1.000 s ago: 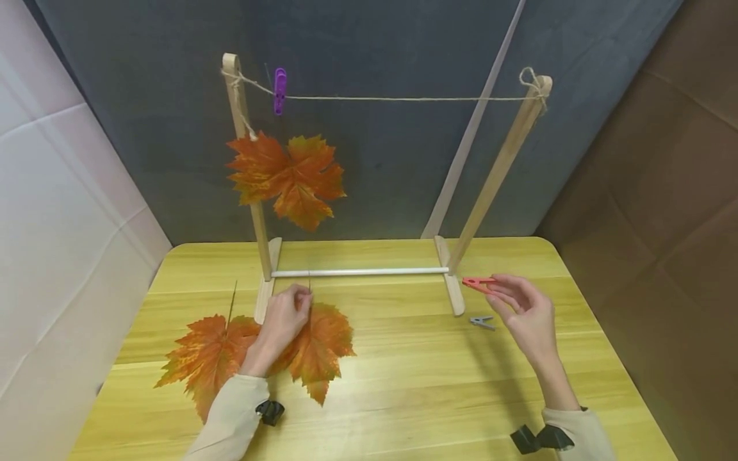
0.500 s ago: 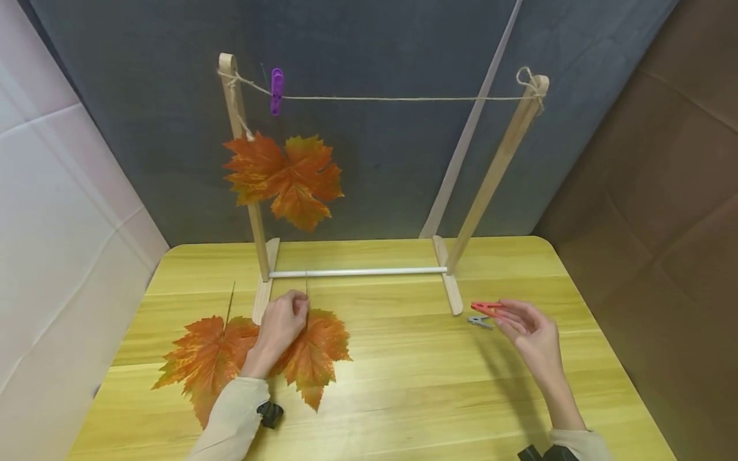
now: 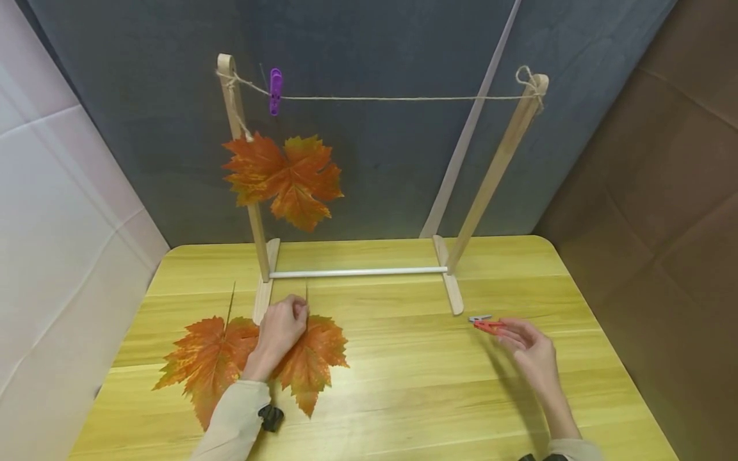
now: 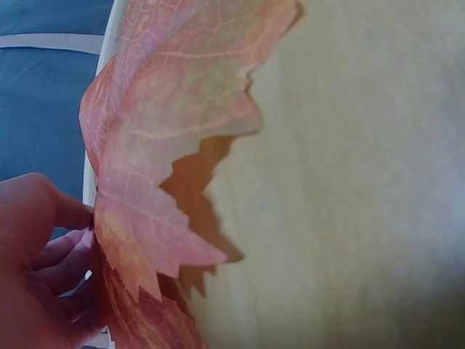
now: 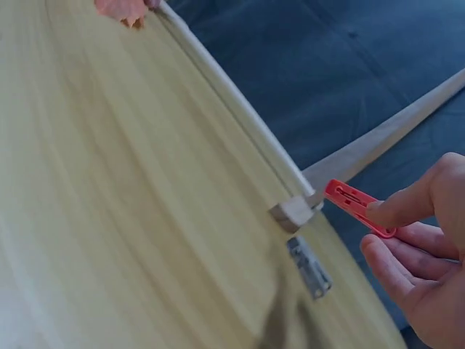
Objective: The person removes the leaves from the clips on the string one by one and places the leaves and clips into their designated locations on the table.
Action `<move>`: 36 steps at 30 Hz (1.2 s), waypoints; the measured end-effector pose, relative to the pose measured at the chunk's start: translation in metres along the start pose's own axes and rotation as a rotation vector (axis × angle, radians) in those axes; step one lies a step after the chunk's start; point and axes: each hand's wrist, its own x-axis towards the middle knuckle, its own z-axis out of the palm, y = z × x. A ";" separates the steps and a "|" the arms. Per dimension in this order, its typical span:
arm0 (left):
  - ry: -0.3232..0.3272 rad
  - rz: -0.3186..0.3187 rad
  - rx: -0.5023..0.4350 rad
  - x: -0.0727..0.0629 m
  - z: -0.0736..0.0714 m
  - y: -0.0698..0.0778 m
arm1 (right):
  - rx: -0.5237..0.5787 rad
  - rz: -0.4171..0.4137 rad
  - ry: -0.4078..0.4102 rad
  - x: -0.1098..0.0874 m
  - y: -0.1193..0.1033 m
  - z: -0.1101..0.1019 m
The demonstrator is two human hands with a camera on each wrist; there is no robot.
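Observation:
My left hand (image 3: 282, 330) pinches the stem of an orange artificial leaf (image 3: 314, 362), close over the table at the left. Another orange leaf (image 3: 202, 358) lies beside it, partly covered by my left wrist. On the right, my right hand (image 3: 533, 349) holds a red clothespin (image 3: 489, 328) between thumb and fingers, its tip pointing left. A grey clothespin (image 5: 309, 267) lies on the table just under it, partly hidden behind the red one in the head view. A third leaf (image 3: 288, 179) hangs from the string, held by a purple clothespin (image 3: 275, 91).
A wooden stand with a left post (image 3: 258, 237) and a right post (image 3: 498, 173) carries the string (image 3: 392, 98) between their tops. A white rod (image 3: 357, 273) joins its feet low down. The yellow wooden table (image 3: 403, 384) meets a dark backdrop (image 3: 369, 166) behind the stand.
My right hand has moved down toward the table with the red clothespin, now over the grey one. My left hand has drawn its leaf slightly toward me.

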 end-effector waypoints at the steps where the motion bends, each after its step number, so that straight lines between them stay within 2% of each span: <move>1: -0.002 0.000 0.002 0.000 0.000 -0.001 | -0.004 0.014 -0.004 0.000 0.003 0.000; 9: 0.008 -0.020 0.028 -0.001 0.000 -0.003 | -0.022 0.052 -0.032 0.001 0.022 0.005; 19: 0.013 -0.004 0.010 -0.001 -0.002 -0.008 | -0.039 0.040 -0.016 0.006 0.039 0.009; 23: 0.021 0.009 -0.008 -0.002 -0.004 -0.009 | -0.118 0.024 -0.004 0.007 0.045 0.009; 29: 0.028 0.011 -0.032 -0.001 -0.011 -0.009 | -0.292 -0.084 0.072 0.007 0.048 0.011; 36: 0.025 0.003 -0.056 0.002 -0.027 -0.004 | -0.364 -0.111 0.113 0.007 0.044 0.010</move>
